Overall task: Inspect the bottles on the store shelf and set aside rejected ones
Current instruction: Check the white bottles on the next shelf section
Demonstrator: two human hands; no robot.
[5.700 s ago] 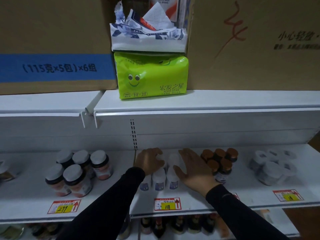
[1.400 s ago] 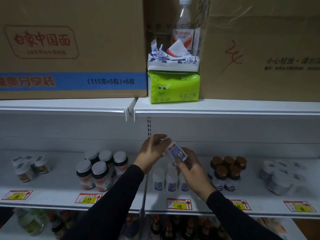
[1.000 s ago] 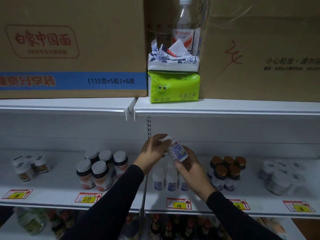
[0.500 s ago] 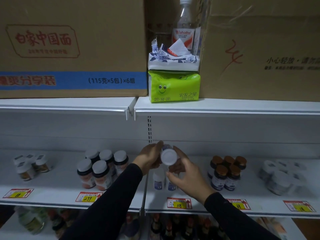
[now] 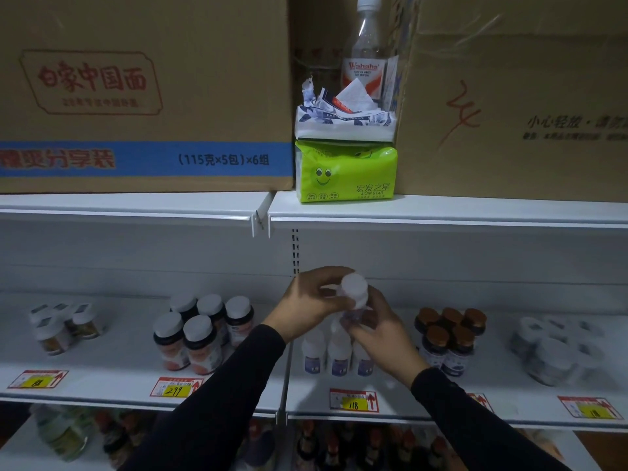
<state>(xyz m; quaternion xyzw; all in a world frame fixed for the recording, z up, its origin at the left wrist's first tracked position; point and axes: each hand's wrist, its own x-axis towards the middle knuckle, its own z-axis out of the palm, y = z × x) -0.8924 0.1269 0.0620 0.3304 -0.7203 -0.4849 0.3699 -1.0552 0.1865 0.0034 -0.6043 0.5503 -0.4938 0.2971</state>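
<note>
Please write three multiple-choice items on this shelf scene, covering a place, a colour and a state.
1. Where does the green tissue pack sit?
A. top shelf, between two cardboard boxes
B. middle shelf
C. floor

2. What colour are the caps of the bottles right of the hands?
A. white
B. brown
C. blue

3. How is the small white bottle held?
A. standing on the shelf
B. in one hand only
C. in both hands, cap toward the camera

Answers: 1 A, boxes flank it; 2 B, the caps are brown; 3 C, left hand and right hand both grip it.
</note>
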